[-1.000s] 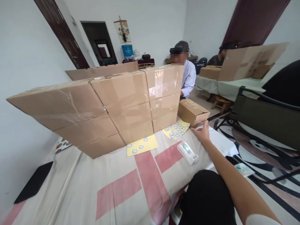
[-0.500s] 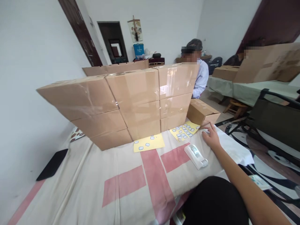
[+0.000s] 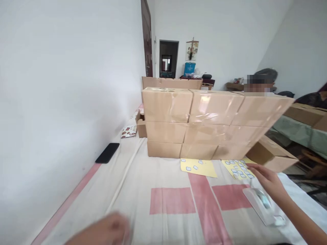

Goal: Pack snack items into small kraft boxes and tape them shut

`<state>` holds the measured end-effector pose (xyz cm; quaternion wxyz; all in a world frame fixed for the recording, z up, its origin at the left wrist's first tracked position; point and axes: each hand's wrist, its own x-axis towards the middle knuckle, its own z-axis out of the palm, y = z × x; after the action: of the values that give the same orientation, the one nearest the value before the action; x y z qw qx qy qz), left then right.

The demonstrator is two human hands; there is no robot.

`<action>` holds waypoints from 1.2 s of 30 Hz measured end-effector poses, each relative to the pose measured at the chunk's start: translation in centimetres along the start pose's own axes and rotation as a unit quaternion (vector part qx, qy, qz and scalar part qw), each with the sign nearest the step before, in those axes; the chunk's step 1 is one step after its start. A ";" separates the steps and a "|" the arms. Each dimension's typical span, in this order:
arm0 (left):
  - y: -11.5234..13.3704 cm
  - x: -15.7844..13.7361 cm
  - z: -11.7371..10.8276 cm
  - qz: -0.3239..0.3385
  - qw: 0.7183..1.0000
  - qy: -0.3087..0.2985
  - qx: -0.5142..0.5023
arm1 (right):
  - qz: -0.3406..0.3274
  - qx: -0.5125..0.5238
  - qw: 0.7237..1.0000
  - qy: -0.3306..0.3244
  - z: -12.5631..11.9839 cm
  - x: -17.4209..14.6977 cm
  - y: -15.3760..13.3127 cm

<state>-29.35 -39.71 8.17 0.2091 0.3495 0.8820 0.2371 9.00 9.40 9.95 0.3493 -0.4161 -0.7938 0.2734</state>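
My right hand (image 3: 269,179) reaches over the near right part of a yellow sheet (image 3: 236,167) scattered with small white, blue-edged pieces. Its fingers are stretched out, and I see nothing held in them. Below that hand lies a white, long plastic object (image 3: 264,205) with a teal patch, blurred. A second yellow sheet (image 3: 201,169) with a few similar pieces rests to the left, against the foot of the stacked cardboard boxes (image 3: 212,132). My left hand (image 3: 108,227) is over the cloth at the bottom edge, smeared by motion, so its fingers cannot be made out.
A black phone (image 3: 107,153) lies by the left wall. Behind it are a patterned packet (image 3: 129,131) and a small open box (image 3: 141,125). Another open box (image 3: 273,154) stands at the right end of the stack. Beyond the stack sits a person (image 3: 270,80).
The view has swung left, so everything sits further right in it. My left hand has come into sight at the bottom. My right hand has moved from beside the box to over the yellow sheet.
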 end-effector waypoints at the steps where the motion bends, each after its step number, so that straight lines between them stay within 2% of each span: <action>1: -1.0 2.4 -1.2 0.003 1.000 0.019 -0.006 | -0.044 0.003 0.998 -0.043 2.3 -0.4 -3.4; 3: -2.5 7.6 -3.2 0.003 0.998 0.056 -0.013 | -0.138 0.034 0.980 -0.137 8.2 -1.5 -10.6; 5: -3.3 13.4 -4.7 -0.011 0.995 0.099 -0.011 | -0.221 0.097 0.940 -0.243 15.2 -3.2 -17.7; 7: -3.5 19.1 -5.4 -0.030 0.990 0.139 -0.003 | -0.273 0.140 0.897 -0.319 22.8 -4.9 -24.2; 9: -3.5 24.0 -5.6 -0.059 0.983 0.173 0.003 | -0.291 0.166 0.870 -0.362 30.8 -6.0 -29.7; 11: -3.6 27.7 -5.7 -0.087 0.974 0.209 0.002 | -0.242 0.185 0.882 -0.359 38.4 -6.0 -33.7; 13: -4.2 30.3 -5.6 -0.099 0.965 0.243 -0.004 | -0.102 0.201 0.928 -0.295 44.8 -4.8 -36.0; 14: -4.6 31.3 -5.5 -0.099 0.961 0.257 -0.008 | -0.038 0.208 0.946 -0.245 47.4 -3.9 -36.5; 16: -5.5 32.8 -5.1 -0.092 0.955 0.280 -0.020 | 0.023 0.211 0.962 -0.173 51.3 -1.8 -36.4; 19: -6.8 34.5 -4.2 -0.089 0.943 0.316 -0.051 | 0.059 0.220 0.969 -0.094 54.6 0.7 -34.7; 22: -7.9 36.0 -3.8 -0.119 0.920 0.358 -0.103 | 0.085 0.232 0.968 -0.034 56.3 1.7 -33.0; 25: -9.2 37.5 -4.7 -0.155 0.893 0.383 -0.178 | 0.102 0.250 0.963 -0.001 57.2 1.8 -32.3; 28: -10.6 38.9 -6.3 -0.173 0.864 0.380 -0.281 | 0.104 0.283 0.953 0.011 57.3 1.7 -32.2; 30: -11.3 39.6 -7.0 -0.181 0.833 0.375 -0.364 | 0.105 0.318 0.942 0.014 57.1 1.7 -32.3; 32: -11.8 40.1 -7.4 -0.187 0.790 0.371 -0.450 | 0.107 0.343 0.933 0.012 56.9 1.7 -32.3; 36: -12.8 40.3 -8.1 -0.171 0.711 0.358 -0.580 | 0.108 0.354 0.929 0.012 56.8 1.7 -32.5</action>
<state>-67.21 -21.25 -0.76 0.0762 -0.1086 0.6246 0.7696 -51.37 -13.73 -0.42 0.4516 -0.3516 -0.5918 0.5676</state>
